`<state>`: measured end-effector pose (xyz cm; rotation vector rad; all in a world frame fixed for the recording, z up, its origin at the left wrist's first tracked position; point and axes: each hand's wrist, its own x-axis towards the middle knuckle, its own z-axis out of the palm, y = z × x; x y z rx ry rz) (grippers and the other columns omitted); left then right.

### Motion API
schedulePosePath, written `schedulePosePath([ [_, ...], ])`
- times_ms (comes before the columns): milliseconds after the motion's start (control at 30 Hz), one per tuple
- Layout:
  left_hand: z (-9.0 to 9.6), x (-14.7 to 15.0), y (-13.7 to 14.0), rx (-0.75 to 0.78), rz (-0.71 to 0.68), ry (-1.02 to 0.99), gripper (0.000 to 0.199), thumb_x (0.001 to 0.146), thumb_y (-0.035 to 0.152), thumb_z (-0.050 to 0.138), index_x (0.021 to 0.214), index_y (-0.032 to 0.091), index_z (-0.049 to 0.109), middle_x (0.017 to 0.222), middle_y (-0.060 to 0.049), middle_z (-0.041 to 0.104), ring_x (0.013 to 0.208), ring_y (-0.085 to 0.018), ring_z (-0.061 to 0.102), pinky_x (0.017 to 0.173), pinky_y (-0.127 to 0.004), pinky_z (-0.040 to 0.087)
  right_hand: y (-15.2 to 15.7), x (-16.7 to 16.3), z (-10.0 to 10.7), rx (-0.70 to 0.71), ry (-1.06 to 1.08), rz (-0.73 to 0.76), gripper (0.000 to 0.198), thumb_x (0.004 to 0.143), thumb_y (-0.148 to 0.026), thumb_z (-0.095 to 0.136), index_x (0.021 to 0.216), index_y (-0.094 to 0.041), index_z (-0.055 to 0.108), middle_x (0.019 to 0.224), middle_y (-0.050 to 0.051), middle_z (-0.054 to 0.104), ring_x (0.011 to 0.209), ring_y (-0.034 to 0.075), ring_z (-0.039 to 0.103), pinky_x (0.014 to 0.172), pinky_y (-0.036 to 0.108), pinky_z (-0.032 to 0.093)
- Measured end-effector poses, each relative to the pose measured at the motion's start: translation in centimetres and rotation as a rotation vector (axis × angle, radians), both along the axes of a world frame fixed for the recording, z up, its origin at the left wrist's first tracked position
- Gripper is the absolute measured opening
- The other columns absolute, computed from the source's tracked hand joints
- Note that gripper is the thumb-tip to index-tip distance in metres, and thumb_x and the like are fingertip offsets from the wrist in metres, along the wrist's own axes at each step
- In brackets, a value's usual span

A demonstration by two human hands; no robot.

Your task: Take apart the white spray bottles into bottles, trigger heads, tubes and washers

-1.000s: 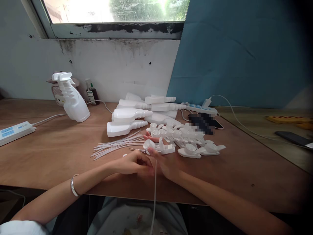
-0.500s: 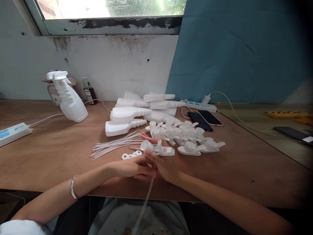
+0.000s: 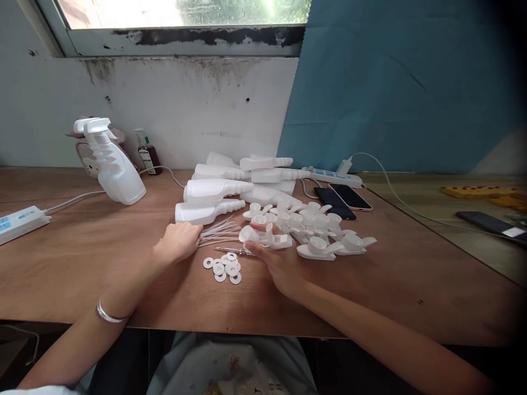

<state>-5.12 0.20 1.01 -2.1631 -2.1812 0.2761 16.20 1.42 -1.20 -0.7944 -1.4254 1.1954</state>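
Holding a white spray head (image 3: 267, 239) in the right hand (image 3: 284, 269), just right of centre, thumb along the near side, fingers showing behind, round collar toward the left. Covering the left end of a loose fan of thin white tubes (image 3: 218, 230) with the left hand (image 3: 180, 240), centre-left, back uppermost, fingertips out of sight. Cannot tell whether pinching a tube or merely resting there.

Delicate moment, so best to single out one tube only: likely, with so many crossed, to drag neighbours along if pulled in a clump. Better to pinch close to the end and draw straight along the length, no bending, no kink. Worth keeping the collar steady and turned toward the left hand, with a firm hold but no squeeze on the trigger.

Mind the thin metal tool (image 3: 230, 250) low between the hands, just beside the spray head; impossible to say whether gripped too. Watch for the washers (image 3: 222, 266) heaped below it on the worktop (image 3: 102, 241), probably easy to scatter with a dragging wrist. More loose spray heads (image 3: 310, 218) clustered right of centre, near the right hand. Beyond, mid-frame, white bottles (image 3: 218, 190) lying on their sides.
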Motion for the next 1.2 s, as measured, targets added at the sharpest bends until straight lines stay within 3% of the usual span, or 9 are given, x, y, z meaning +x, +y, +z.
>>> schedulePosePath([
  [200,0.3,0.3,-0.1,0.151,-0.006,-0.087,0.031,0.084,0.042,0.038,0.087,0.017,0.057,0.077,-0.009,0.064,0.071,-0.024,0.059,0.059,-0.029,0.039,0.1,-0.2,0.0,-0.057,0.118,0.099,0.036,0.056,-0.027,0.077,0.084,-0.020,0.056,0.079,-0.002,0.059,0.070,0.013,0.057,0.066,0.028,0.050],
  [300,1.2,1.3,-0.6,0.143,-0.193,-0.483,0.035,0.083,0.048,0.041,0.096,0.019,0.056,0.074,-0.004,0.062,0.068,-0.018,0.057,0.060,-0.026,0.041,0.2,-0.3,-0.3,-0.058,0.113,0.180,0.031,0.062,-0.031,0.073,0.085,-0.021,0.055,0.082,0.000,0.061,0.076,0.016,0.059,0.069,0.031,0.051],
  [433,1.1,3.0,-1.1,-0.005,-0.463,-1.097,0.046,0.077,0.044,0.055,0.113,0.017,0.050,0.106,-0.007,0.058,0.092,-0.019,0.056,0.074,-0.027,0.045,0.3,-0.4,-0.8,0.037,0.033,0.315,0.026,0.074,-0.032,0.063,0.099,-0.028,0.055,0.107,0.001,0.059,0.098,0.019,0.057,0.085,0.036,0.048],
  [600,-0.9,4.1,-0.9,-0.087,-0.301,-1.413,0.045,0.078,0.044,0.054,0.111,0.012,0.053,0.095,-0.008,0.062,0.084,-0.019,0.059,0.069,-0.028,0.050,0.2,-0.5,-1.0,0.232,-0.157,0.337,0.022,0.081,-0.025,0.054,0.102,-0.026,0.054,0.114,0.002,0.054,0.107,0.018,0.051,0.090,0.034,0.045],
  [700,-1.5,3.7,-0.6,-0.065,-0.204,-1.418,0.051,0.074,0.047,0.057,0.112,0.013,0.054,0.081,-0.005,0.064,0.070,-0.017,0.061,0.058,-0.027,0.051,0.2,-0.2,-1.1,0.316,-0.283,0.209,0.034,0.079,-0.014,0.047,0.112,-0.024,0.043,0.110,0.005,0.054,0.098,0.017,0.055,0.081,0.032,0.049],
  [800,-1.4,2.8,-0.2,0.170,-0.161,-1.300,0.048,0.072,0.049,0.059,0.105,0.013,0.060,0.076,-0.004,0.065,0.065,-0.015,0.060,0.056,-0.024,0.048,0.4,0.3,-1.1,0.615,-0.612,-0.007,0.039,0.069,-0.003,0.044,0.105,-0.017,0.047,0.104,0.007,0.055,0.097,0.021,0.051,0.082,0.036,0.046],
  [900,-1.3,1.9,0.1,0.359,-0.155,-1.126,0.042,0.072,0.049,0.058,0.096,0.014,0.064,0.074,-0.003,0.066,0.064,-0.014,0.058,0.058,-0.022,0.044,0.7,0.7,-1.2,0.852,-1.027,-0.114,0.024,0.069,-0.004,0.046,0.088,-0.014,0.055,0.094,0.010,0.058,0.095,0.027,0.046,0.079,0.040,0.043],
  [1000,-1.4,1.6,0.5,0.398,-0.140,-1.035,0.042,0.073,0.050,0.056,0.094,0.015,0.065,0.076,-0.003,0.066,0.066,-0.014,0.057,0.060,-0.022,0.042,0.8,0.8,-1.4,0.925,-1.298,-0.211,0.011,0.072,-0.009,0.049,0.078,-0.011,0.058,0.090,0.015,0.057,0.093,0.030,0.045,0.074,0.041,0.041],
  [1200,-1.9,1.3,0.9,0.439,-0.114,-0.951,0.042,0.075,0.049,0.053,0.098,0.016,0.064,0.074,-0.002,0.066,0.064,-0.014,0.056,0.059,-0.021,0.040,0.7,0.7,-1.4,1.024,-1.298,-0.232,0.012,0.080,-0.016,0.048,0.074,-0.013,0.058,0.076,0.013,0.057,0.084,0.027,0.047,0.068,0.038,0.038],
])
